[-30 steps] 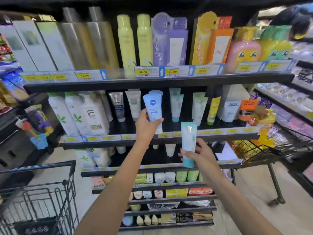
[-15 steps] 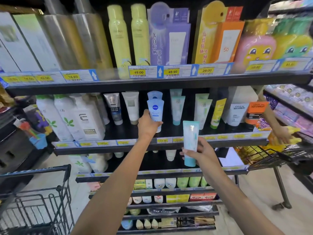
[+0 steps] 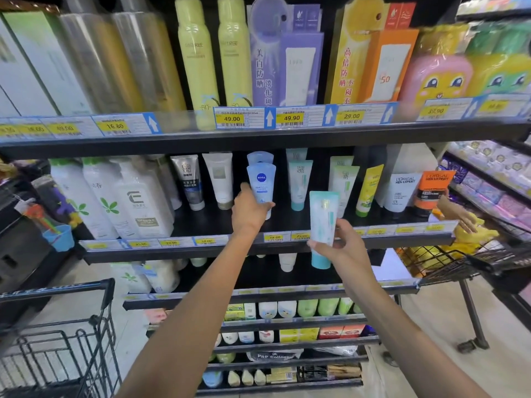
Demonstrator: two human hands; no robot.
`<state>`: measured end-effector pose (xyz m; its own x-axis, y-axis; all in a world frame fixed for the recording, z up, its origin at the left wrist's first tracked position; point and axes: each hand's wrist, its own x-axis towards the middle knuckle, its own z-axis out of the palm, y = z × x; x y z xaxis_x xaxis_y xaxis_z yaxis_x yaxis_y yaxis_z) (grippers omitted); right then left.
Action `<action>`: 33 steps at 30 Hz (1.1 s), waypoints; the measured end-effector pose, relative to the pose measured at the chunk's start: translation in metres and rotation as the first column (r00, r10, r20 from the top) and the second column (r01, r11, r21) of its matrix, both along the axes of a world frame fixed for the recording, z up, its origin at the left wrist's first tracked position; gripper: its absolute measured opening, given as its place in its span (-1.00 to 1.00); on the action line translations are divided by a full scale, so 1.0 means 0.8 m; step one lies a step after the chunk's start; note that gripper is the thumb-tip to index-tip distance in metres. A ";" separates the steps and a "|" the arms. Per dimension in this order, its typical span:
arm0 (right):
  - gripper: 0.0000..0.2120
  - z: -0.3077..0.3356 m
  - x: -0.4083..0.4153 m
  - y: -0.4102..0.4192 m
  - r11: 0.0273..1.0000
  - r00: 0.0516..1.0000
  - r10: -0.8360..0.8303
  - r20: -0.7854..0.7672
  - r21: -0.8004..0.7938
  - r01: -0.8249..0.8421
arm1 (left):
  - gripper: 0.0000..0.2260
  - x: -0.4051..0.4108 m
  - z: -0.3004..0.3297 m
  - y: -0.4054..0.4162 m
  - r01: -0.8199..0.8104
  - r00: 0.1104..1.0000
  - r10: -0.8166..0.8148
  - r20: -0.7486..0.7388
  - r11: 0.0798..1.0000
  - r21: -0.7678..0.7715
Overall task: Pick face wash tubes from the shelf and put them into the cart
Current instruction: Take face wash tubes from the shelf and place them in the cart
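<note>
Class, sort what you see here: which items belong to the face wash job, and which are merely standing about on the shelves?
Belonging to the job:
- blue Nivea tube, gripped by the left hand
- teal tube, held by the right hand
- black cart

Just standing about:
- yellow spray cans
- white pump bottles
- orange sunscreen box

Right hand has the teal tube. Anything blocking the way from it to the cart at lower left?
Yes, the left arm. It crosses the space between the teal tube in the right hand and the cart at lower left, with the left hand gripping the Nivea tube on the shelf. Nothing else visible intervenes.
</note>
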<state>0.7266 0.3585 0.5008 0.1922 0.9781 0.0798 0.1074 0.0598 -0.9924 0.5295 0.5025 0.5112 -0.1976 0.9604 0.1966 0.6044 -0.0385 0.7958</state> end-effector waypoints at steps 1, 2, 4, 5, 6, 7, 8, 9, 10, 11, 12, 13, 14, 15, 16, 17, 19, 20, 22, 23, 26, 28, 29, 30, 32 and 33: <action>-0.50 0.007 0.000 0.003 1.000 1.000 -0.005 0.017 0.018 0.005 | -0.46 -0.002 0.001 -0.003 0.002 1.000 -0.002 -0.007 1.000 -0.017; -0.50 0.014 -0.001 0.008 0.999 0.999 -0.015 0.029 0.031 0.014 | -0.46 -0.004 0.002 -0.008 0.007 1.000 -0.008 -0.024 1.000 -0.029; -0.50 0.030 -0.003 0.018 0.996 0.996 -0.047 0.078 0.073 0.042 | -0.48 -0.013 0.006 -0.023 0.016 0.995 -0.019 -0.098 0.999 -0.029; -0.50 0.039 -0.005 0.023 0.994 0.991 -0.069 0.115 0.098 0.057 | -0.49 -0.019 0.008 -0.032 0.026 0.988 -0.030 -0.149 0.999 -0.029; -0.50 0.048 -0.008 0.029 0.990 0.984 -0.091 0.152 0.121 0.073 | -0.49 -0.025 0.009 -0.042 0.049 0.978 -0.056 -0.202 0.998 -0.041; -0.49 0.055 -0.011 0.035 0.986 0.976 -0.113 0.188 0.143 0.087 | -0.46 -0.032 0.009 -0.052 0.086 0.962 -0.101 -0.253 0.994 -0.069; -0.48 0.062 -0.013 0.042 0.982 0.966 -0.133 0.220 0.159 0.099 | -0.41 -0.039 0.008 -0.061 0.131 0.940 -0.159 -0.300 0.985 -0.109; -0.47 0.067 -0.016 0.049 0.980 0.958 -0.146 0.248 0.171 0.105 | -0.37 -0.046 0.007 -0.068 0.176 0.909 -0.221 -0.353 0.972 -0.154; -0.47 0.069 -0.019 0.057 0.979 0.951 -0.154 0.267 0.174 0.109 | -0.35 -0.053 0.004 -0.073 0.212 0.866 -0.279 -0.415 0.957 -0.199; -0.48 0.069 -0.022 0.066 0.979 0.946 -0.158 0.283 0.170 0.112 | -0.36 -0.058 0.003 -0.077 0.236 0.814 -0.325 -0.482 0.942 -0.237; -0.49 0.068 -0.025 0.075 0.980 0.938 -0.163 0.305 0.161 0.118 | -0.39 -0.062 0.001 -0.078 0.254 0.762 -0.360 -0.539 0.931 -0.263; -0.50 0.066 -0.027 0.083 0.981 0.928 -0.167 0.333 0.148 0.124 | -0.44 -0.065 -0.001 -0.078 0.269 0.721 -0.384 -0.577 0.922 -0.277; -0.51 0.062 -0.029 0.091 0.983 0.917 -0.167 0.363 0.131 0.128 | -0.49 -0.067 0.000 -0.078 0.281 0.694 -0.396 -0.601 0.918 -0.281; -0.51 0.059 -0.032 0.098 0.985 0.906 -0.164 0.391 0.112 0.129 | -0.54 -0.067 0.000 -0.078 0.287 0.678 -0.398 -0.618 0.917 -0.276; -0.50 0.055 -0.034 0.104 0.987 0.893 -0.159 0.420 0.091 0.132 | -0.58 -0.068 0.000 -0.078 0.289 0.666 -0.395 -0.633 0.919 -0.269; -0.50 0.051 -0.036 0.108 0.988 0.877 -0.156 0.454 0.074 0.137 | -0.60 -0.067 0.001 -0.078 0.295 0.655 -0.393 -0.645 0.919 -0.261; -0.51 0.041 -0.038 0.113 0.987 0.834 -0.153 0.530 0.049 0.150 | -0.64 -0.068 0.001 -0.078 0.298 0.644 -0.385 -0.661 0.922 -0.247; -0.51 0.036 -0.039 0.114 0.986 0.810 -0.154 0.566 0.040 0.160 | -0.65 -0.068 0.001 -0.078 0.297 0.645 -0.383 -0.662 0.923 -0.245; -0.51 0.028 -0.038 0.113 0.983 0.766 -0.158 0.623 0.021 0.185 | -0.66 -0.068 0.000 -0.078 0.299 0.649 -0.378 -0.660 0.925 -0.236; -0.51 0.025 -0.038 0.111 0.980 0.744 -0.161 0.648 0.014 0.200 | -0.66 -0.069 0.000 -0.077 0.299 0.651 -0.378 -0.659 0.925 -0.235; -0.50 0.019 -0.035 0.108 0.973 0.678 -0.173 0.714 0.017 0.230 | -0.66 -0.067 0.000 -0.078 0.296 0.651 -0.371 -0.662 0.928 -0.228; -0.49 0.016 -0.034 0.107 0.974 0.657 -0.162 0.736 0.011 0.228 | -0.66 -0.066 0.000 -0.079 0.291 0.655 -0.368 -0.660 0.929 -0.229; -0.49 0.014 -0.033 0.107 0.974 0.657 -0.153 0.738 0.001 0.225 | -0.67 -0.066 0.000 -0.080 0.289 0.659 -0.366 -0.657 0.930 -0.228; -0.48 0.013 -0.033 0.107 0.974 0.659 -0.144 0.738 -0.010 0.224 | -0.67 -0.067 0.000 -0.080 0.289 0.663 -0.365 -0.654 0.930 -0.226; -0.48 0.011 -0.032 0.109 0.974 0.663 -0.131 0.737 -0.028 0.224 | -0.67 -0.067 0.000 -0.080 0.293 0.663 -0.365 -0.653 0.930 -0.222; -0.48 0.011 -0.032 0.111 0.974 0.664 -0.127 0.737 -0.033 0.222 | -0.68 -0.067 0.000 -0.080 0.296 0.663 -0.366 -0.653 0.929 -0.220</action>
<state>0.7012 0.4472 0.5097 0.2881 0.9435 0.1636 0.7933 -0.1396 -0.5926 0.4756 0.4385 0.5110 0.2884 0.9556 0.0600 0.9364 -0.2946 0.1909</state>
